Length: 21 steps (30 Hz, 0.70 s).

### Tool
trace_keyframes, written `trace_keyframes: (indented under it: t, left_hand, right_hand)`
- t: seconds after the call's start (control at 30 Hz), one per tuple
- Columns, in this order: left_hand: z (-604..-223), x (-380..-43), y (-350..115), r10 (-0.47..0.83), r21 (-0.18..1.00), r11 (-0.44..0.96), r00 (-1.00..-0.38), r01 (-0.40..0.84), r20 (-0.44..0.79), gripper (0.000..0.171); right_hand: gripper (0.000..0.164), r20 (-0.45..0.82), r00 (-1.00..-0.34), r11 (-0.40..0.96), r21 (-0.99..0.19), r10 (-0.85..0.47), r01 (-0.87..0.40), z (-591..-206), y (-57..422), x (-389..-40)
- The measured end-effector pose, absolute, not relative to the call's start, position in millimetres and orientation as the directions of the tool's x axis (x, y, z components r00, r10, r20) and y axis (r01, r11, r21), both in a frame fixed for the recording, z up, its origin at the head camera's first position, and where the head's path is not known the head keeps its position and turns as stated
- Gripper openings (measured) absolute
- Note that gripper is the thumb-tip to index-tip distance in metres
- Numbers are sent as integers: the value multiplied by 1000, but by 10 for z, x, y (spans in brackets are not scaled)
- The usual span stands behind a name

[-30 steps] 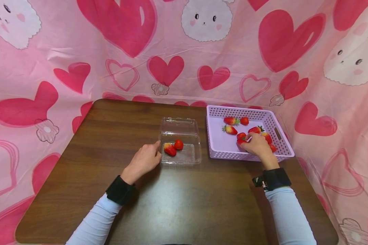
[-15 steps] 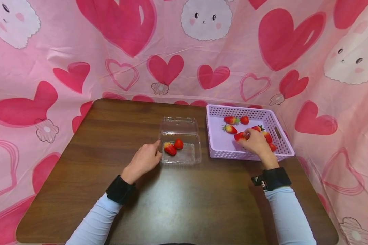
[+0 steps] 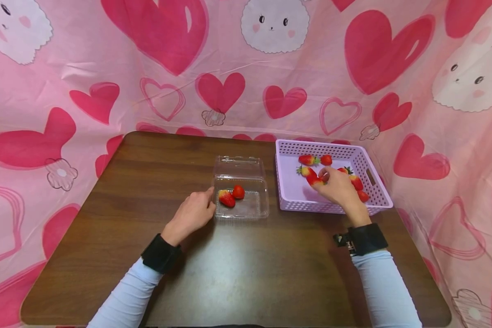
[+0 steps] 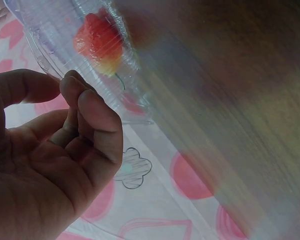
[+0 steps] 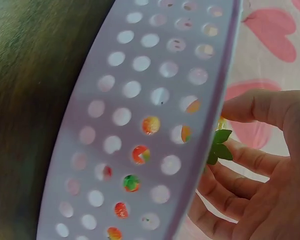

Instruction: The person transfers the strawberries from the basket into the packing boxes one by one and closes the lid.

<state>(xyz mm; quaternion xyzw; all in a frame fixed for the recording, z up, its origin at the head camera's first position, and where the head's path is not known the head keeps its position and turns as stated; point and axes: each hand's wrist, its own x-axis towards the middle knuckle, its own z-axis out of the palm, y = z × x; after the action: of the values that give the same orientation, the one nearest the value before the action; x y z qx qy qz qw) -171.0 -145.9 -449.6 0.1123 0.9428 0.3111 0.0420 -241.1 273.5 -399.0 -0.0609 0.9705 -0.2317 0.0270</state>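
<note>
A clear plastic clamshell box [image 3: 254, 205] stands with its lid folded back. Two strawberries lie in it: a yellow-shouldered one [image 3: 227, 198] and a rounder red one [image 3: 238, 192]. My left hand [image 3: 192, 213] pinches the box's left edge between thumb and fingertips; the left wrist view shows the tips meeting there. Inside the lilac basket [image 3: 307, 206], my right hand [image 3: 338, 187] pinches a red strawberry [image 3: 315, 181] by thumb and fingers. Its green leaves [image 5: 220, 150] show between the fingers in the right wrist view, while the basket's wall hides most of its body.
Several other strawberries lie in the basket, among them one at the back [image 3: 307, 160] and one at the right [image 3: 356, 182]. The basket's perforated walls [image 5: 140, 80] rise around them. A pink heart-print cloth [image 3: 283, 102] hangs behind the brown table [image 3: 238, 273].
My right hand has moved slightly left and away from me within the basket, taking the pinched strawberry with it. The left hand and the box have stayed in place.
</note>
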Motion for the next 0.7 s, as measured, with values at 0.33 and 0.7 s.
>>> trace_keyframes:
  t: [0.33, 0.7]
  left_hand:
    - [-4501, -1706, -1458, 235, 607, 775, -972, 176, -17, 55]
    - [-4485, -1709, -1461, 235, 605, 776, -972, 177, -16, 55]
  right_hand:
    - [51, -18, -988, 884, -450, -152, -128, -3932, 2629, -2372]
    - [50, -19, -984, 868, -474, -177, -147, -3872, 2534, -2350]
